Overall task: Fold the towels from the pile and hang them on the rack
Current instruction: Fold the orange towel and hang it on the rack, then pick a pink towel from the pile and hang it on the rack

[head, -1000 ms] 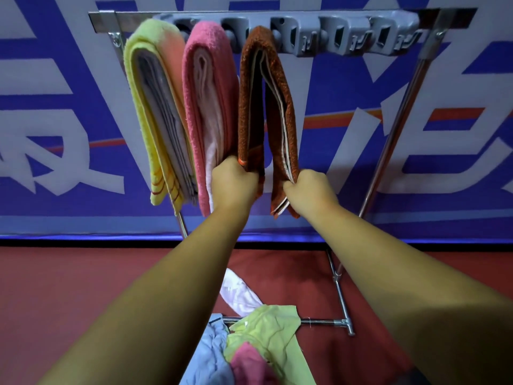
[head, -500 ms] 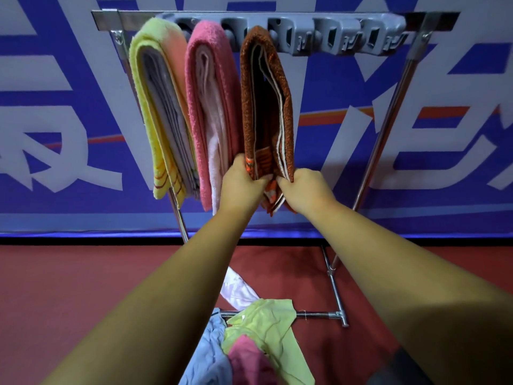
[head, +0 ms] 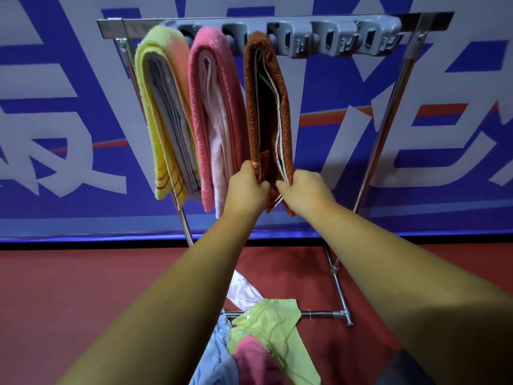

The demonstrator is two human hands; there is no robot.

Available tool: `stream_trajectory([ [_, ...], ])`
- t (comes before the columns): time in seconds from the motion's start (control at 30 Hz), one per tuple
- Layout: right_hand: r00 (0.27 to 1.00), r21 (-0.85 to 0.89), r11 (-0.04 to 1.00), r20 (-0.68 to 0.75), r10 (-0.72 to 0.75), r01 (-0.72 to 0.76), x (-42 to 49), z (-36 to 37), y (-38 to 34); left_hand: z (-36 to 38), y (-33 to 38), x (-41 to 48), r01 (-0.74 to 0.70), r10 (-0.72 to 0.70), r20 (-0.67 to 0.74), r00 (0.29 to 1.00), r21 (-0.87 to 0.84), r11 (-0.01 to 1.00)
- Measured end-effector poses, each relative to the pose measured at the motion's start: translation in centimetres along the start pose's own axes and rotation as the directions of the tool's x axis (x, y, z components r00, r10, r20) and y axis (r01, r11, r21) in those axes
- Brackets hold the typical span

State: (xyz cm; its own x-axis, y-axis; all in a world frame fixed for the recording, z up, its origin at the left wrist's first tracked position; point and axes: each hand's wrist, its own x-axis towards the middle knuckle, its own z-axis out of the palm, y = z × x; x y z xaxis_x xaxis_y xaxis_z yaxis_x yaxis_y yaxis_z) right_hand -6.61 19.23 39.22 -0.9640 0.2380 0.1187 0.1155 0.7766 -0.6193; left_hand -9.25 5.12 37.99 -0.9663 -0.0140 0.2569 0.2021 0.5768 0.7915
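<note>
Three folded towels hang side by side on the metal rack [head: 388, 87]: a yellow towel [head: 161, 112] at the left, a pink towel [head: 213, 107] in the middle and a brown towel [head: 266, 101] on the right. My left hand [head: 245, 187] pinches the brown towel's lower left edge. My right hand [head: 304, 187] grips its lower right edge. The two hands sit close together under the towel. On the floor below lies the pile of towels [head: 258, 345]: light green, pink, light blue and white pieces.
A grey clip bar [head: 333, 37] runs along the rack's top rail, bare to the right of the brown towel. The rack's foot bar [head: 324, 314] lies on the red floor [head: 55, 301]. A blue and white banner wall [head: 458, 134] stands behind.
My hands have come closer together at the brown towel's bottom edge, pressing its hanging layers together. The view has shifted slightly down.
</note>
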Motion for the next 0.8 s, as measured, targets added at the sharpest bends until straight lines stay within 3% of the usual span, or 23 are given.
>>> stream_trajectory([
  [0.27,0.977,-0.125,0.992,0.211,0.034,-0.008,-1.6,4.8,3.6,2.2,-7.2,-1.8,0.084,-0.097,0.122,0.988,0.106,0.991],
  [0.5,0.914,-0.129,0.980,0.358,0.190,-0.153,-3.4,13.4,10.6,6.0,-17.0,-5.2,0.190,-0.279,0.365,0.888,0.260,0.947],
  [0.63,0.790,-0.217,0.952,0.534,0.301,-0.217,-5.8,19.6,15.0,9.0,-23.6,-8.7,0.246,-0.411,0.504,0.760,0.362,0.899],
  [0.8,0.538,-0.349,0.864,0.678,0.501,-0.364,-10.0,26.6,20.6,12.3,-29.8,-13.3,0.226,-0.529,0.588,0.612,0.510,0.830],
])
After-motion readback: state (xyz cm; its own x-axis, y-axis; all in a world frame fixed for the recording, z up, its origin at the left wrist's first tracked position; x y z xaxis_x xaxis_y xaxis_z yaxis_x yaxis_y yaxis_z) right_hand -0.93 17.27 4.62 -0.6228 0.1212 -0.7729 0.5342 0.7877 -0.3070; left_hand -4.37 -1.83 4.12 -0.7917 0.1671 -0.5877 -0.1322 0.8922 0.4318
